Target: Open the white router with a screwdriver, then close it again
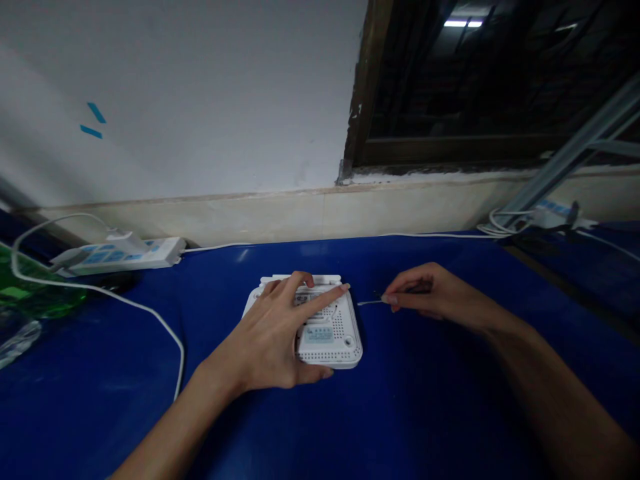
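A white, square-shaped device (345,333) with rounded corners, vent holes and a pale label lies on the blue table. Over its left part spreads my left hand (277,333), its thumb at the front edge and its fingers across the top, gripping the device. To the right, my right hand (430,293) pinches a thin, pale stick-like item (369,303), whose tip points left toward the device without touching it. A small dark bit shows by the pinching fingertips, too small to name.
A white power strip (165,252) with a plug and cable stands at the back left, beside a green plastic bottle (30,287). Another power strip (550,217) and coiled cable lie at the back right, near a metal post (565,157). A wall runs behind.
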`<move>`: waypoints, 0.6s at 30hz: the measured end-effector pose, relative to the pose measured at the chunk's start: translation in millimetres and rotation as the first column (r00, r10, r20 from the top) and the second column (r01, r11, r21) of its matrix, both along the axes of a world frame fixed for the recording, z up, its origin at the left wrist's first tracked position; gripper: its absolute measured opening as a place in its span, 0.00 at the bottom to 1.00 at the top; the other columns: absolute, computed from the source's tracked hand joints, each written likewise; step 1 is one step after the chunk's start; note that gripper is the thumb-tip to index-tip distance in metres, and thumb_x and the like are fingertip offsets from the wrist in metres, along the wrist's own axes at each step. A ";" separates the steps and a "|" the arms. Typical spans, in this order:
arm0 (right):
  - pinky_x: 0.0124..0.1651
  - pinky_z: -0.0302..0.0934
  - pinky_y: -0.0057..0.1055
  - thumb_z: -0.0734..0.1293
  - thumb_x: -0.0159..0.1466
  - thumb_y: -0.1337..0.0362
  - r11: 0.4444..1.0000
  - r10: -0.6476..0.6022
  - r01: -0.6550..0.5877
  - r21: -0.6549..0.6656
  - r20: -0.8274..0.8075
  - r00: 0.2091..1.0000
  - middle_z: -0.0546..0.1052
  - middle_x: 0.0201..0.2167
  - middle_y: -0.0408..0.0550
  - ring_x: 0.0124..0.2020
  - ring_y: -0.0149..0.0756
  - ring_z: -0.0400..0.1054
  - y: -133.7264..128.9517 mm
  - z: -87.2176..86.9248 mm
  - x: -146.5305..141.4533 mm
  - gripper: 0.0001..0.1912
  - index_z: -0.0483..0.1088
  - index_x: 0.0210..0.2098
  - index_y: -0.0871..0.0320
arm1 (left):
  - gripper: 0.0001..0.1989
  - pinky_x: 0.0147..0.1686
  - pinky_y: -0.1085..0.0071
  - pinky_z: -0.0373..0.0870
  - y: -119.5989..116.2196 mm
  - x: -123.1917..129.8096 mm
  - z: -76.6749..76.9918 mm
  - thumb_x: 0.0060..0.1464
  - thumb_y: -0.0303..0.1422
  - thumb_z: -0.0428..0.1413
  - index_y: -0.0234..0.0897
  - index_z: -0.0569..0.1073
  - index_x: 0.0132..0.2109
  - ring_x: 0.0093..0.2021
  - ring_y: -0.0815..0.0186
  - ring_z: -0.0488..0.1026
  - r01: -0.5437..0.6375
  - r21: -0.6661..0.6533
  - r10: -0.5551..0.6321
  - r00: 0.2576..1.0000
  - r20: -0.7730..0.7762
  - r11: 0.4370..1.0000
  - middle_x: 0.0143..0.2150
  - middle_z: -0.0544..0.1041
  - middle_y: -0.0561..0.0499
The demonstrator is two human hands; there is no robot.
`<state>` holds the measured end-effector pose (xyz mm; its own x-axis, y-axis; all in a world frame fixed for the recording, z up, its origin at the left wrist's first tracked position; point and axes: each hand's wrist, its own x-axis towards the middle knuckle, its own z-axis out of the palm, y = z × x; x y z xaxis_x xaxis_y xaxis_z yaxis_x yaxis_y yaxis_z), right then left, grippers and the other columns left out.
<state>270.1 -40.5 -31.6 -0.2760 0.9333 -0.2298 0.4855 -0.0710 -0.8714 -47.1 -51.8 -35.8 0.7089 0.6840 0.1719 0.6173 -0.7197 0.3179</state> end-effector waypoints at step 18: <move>0.38 0.68 0.33 0.74 0.62 0.55 0.991 0.066 -0.077 0.111 0.101 0.993 0.84 0.33 0.46 0.35 0.40 0.78 -3.8 -6.1 -10.7 0.08 0.82 0.34 0.53 | 0.61 0.62 0.37 0.60 2.3 -2.8 2.1 0.38 0.51 0.73 0.59 0.50 0.74 0.67 0.39 0.62 0.027 -0.043 -0.030 0.998 -0.062 0.999 0.69 0.63 0.41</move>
<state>259.4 -44.2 -37.7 -0.3246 0.9337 -0.1513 0.5682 0.0646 -0.8203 -50.0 -49.5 -33.6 0.7367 0.6692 0.0977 0.6165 -0.7239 0.3096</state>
